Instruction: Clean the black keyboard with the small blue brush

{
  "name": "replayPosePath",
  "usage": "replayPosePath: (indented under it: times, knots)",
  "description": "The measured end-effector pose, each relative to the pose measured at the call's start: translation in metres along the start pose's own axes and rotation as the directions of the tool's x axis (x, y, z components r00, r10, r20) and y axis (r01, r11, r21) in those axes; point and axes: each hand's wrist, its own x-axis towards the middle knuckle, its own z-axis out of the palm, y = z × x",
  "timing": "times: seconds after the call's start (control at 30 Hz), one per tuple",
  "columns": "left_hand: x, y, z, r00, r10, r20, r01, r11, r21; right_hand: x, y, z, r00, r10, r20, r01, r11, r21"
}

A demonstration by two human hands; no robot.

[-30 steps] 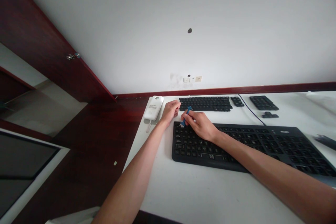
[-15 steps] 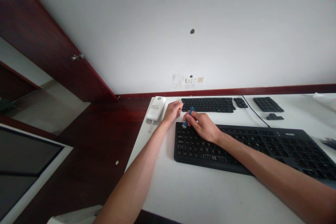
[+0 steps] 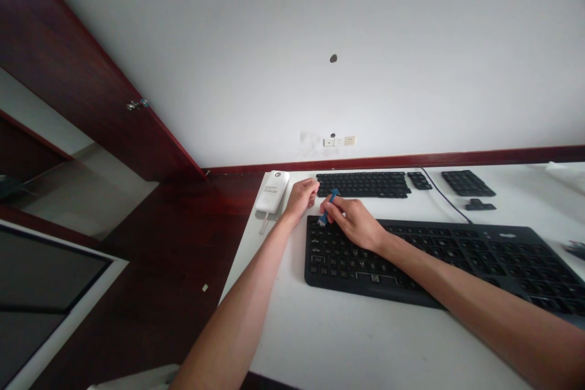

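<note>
Brush (image 3: 333,194) sits pinched in right hand (image 3: 355,222) at ten o'clock on the keyboard (image 3: 356,286); left hand (image 3: 301,196) is loosely fisted, contents hidden.

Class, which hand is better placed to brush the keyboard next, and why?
Probably the right hand: it holds the blue brush, bristles near the far left corner of the keyboard. The left hand is curled, no tool visible.

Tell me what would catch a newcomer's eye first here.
Probably the large black keyboard base, lying across the white desk with its key sockets showing. Next, likely the small blue brush in the right hand, its bristles down at the base's far left corner. Behind the base, the long block of black keys lying separately on the desk would also stand out.
</note>
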Motion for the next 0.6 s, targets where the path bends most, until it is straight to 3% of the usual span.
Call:
replayPosePath:
  times: [0.6]
  knots:
    - [-0.0017,0.0030,0.0012,1.000,0.015,0.009,-0.015,1.000,0.007,0.0007,-0.0014,-0.0006,1.000,0.002,0.002,-0.002,1.000,0.000]
